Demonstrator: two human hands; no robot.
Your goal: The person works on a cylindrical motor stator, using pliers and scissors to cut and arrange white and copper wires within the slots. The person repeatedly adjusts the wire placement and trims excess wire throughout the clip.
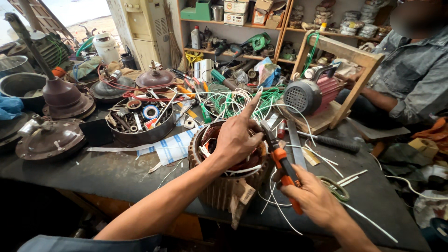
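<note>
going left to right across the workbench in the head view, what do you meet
brown fan cover → round tray of parts → motor stator under the left hand → orange-handled pliers in the right hand → red motor

We see the motor stator (228,186) at the table's (116,172) near edge, our left hand (238,140) on top of it. Our right hand (317,198) holds the pliers (282,163) just right of it. Left of the stator sits a tray of parts (140,121); behind it lie wires (233,100), and further right a small motor (310,93).
</note>
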